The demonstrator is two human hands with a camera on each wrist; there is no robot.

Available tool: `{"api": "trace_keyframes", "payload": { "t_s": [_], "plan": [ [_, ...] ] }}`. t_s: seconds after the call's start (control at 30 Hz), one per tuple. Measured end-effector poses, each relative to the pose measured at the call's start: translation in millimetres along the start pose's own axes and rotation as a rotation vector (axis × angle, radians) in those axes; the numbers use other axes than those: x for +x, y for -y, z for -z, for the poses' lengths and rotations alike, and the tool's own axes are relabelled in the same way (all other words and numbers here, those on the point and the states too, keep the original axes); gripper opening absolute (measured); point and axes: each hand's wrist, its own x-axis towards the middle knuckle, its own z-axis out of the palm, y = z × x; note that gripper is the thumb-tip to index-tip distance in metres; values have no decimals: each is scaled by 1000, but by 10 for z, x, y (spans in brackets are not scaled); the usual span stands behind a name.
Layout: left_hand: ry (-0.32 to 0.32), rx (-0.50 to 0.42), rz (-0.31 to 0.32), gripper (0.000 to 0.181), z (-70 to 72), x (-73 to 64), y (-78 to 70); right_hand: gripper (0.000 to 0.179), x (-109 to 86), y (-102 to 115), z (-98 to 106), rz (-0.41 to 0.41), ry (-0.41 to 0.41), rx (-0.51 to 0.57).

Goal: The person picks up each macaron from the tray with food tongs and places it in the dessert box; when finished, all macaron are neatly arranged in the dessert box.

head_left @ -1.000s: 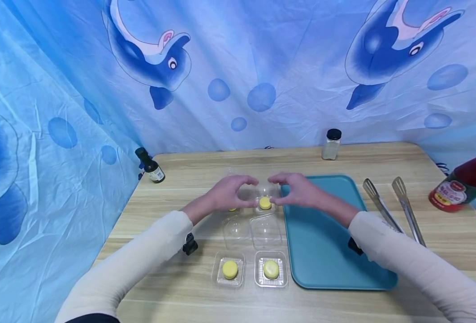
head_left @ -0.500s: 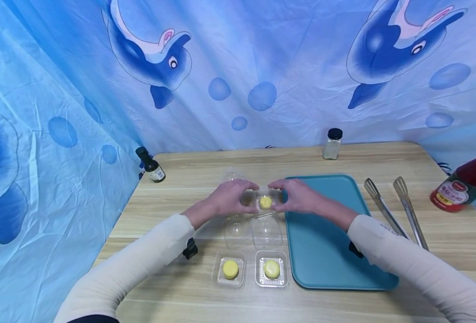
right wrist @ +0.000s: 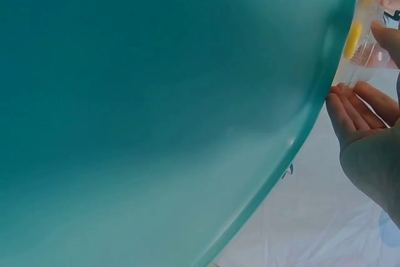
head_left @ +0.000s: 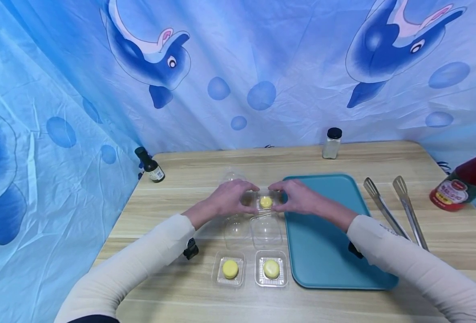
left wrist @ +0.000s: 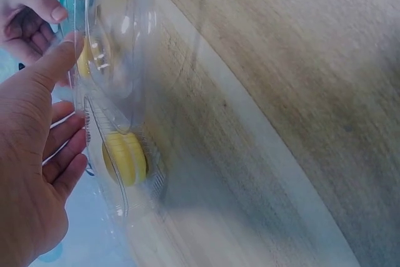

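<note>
A clear plastic box (head_left: 265, 195) with a yellow macaron (head_left: 266, 202) inside stands at the tray's left edge. My left hand (head_left: 234, 196) and right hand (head_left: 296, 196) grip it from opposite sides, thumbs toward me and fingers at the far side. Its lid looks lowered over the macaron; whether it is latched cannot be told. In the left wrist view, another boxed macaron (left wrist: 125, 157) sits beside my left hand, which hides it from the head view. Nearer me, two more boxes hold a left macaron (head_left: 230, 269) and a right macaron (head_left: 271, 269), their lids (head_left: 266, 231) folded back.
A blue-green tray (head_left: 335, 251) lies right of the boxes. Metal tongs (head_left: 409, 215) rest beyond it, with a red sauce bottle (head_left: 452, 195) at the far right. A black-capped shaker (head_left: 332, 144) stands at the back, and a small dark bottle (head_left: 151, 166) at the back left.
Both hands have come down slightly around the back right box, and its clear lid appears lower over the macaron. Over the last half second the hands have barely moved.
</note>
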Motion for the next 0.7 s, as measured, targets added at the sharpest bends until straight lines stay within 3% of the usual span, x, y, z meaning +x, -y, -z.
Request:
{"api": "trace_keyframes", "payload": {
  "t_s": [0.7],
  "plan": [
    [46, 38, 43, 72, 77, 3, -113, 63, -9, 75, 0, 15, 20, -60]
  ]
}}
